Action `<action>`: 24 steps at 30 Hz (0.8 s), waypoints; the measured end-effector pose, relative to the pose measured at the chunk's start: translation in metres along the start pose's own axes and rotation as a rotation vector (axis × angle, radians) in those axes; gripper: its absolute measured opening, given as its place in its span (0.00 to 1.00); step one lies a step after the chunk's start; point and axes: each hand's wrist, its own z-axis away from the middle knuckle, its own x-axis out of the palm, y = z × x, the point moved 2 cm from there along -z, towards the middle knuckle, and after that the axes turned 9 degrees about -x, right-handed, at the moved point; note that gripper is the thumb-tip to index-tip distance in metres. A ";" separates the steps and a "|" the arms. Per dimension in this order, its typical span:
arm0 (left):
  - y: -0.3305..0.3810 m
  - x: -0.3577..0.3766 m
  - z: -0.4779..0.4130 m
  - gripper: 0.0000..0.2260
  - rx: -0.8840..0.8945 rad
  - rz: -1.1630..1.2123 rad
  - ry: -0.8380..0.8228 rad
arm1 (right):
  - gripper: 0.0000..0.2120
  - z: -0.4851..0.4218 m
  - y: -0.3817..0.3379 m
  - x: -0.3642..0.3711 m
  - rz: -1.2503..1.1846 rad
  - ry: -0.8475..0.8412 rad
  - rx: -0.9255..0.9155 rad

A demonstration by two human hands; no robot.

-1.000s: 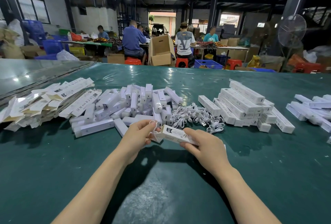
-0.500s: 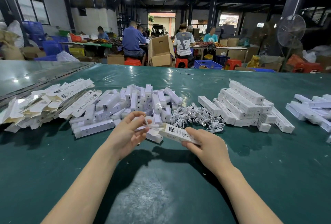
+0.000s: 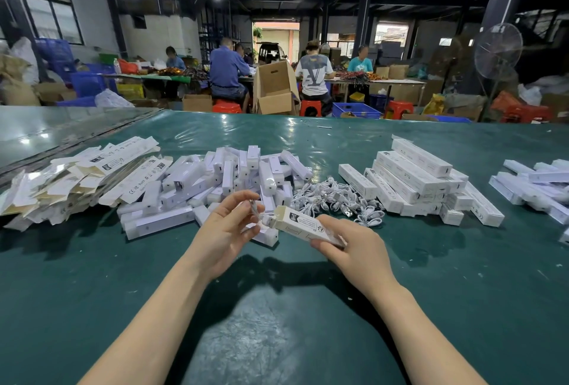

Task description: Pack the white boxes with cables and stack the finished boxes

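Observation:
My right hand [image 3: 354, 246] grips a long white box [image 3: 303, 225] by its near end, with the open end pointing left. My left hand [image 3: 229, 224] pinches a coiled white cable [image 3: 257, 210] right at that open end. Behind the hands lies a heap of loose white cables [image 3: 335, 199]. A neat stack of closed white boxes [image 3: 421, 178] stands to the right of the cables.
A pile of white inner trays [image 3: 215, 184] lies behind my left hand, and flat unfolded box sleeves [image 3: 77, 175] spread at the far left. More white boxes [image 3: 535, 187] sit at the right edge. The green table [image 3: 277, 323] shows bare surface near me. People work at tables behind.
My left hand has lifted and turned, bringing the cable up to the box's open end. The right hand has tilted the box slightly and kept its grip.

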 end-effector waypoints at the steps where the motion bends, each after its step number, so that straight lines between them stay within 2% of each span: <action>1: 0.000 0.000 0.000 0.18 0.012 0.009 0.017 | 0.13 0.000 0.000 0.000 -0.011 0.010 -0.005; 5: 0.000 -0.001 0.000 0.11 0.010 0.013 0.116 | 0.23 0.000 -0.005 0.002 -0.030 0.017 -0.031; 10: -0.003 0.000 0.000 0.10 -0.001 -0.075 0.219 | 0.26 0.000 -0.008 0.004 -0.028 -0.017 -0.046; 17: -0.005 -0.001 -0.002 0.11 0.036 -0.110 0.293 | 0.25 0.000 -0.009 0.002 -0.055 -0.016 -0.050; 22: -0.006 -0.002 -0.003 0.11 0.083 -0.159 0.334 | 0.14 0.000 -0.006 0.001 -0.045 -0.059 -0.025; 24: -0.005 -0.001 -0.003 0.10 0.113 -0.192 0.344 | 0.14 0.000 -0.006 0.000 -0.059 -0.051 -0.014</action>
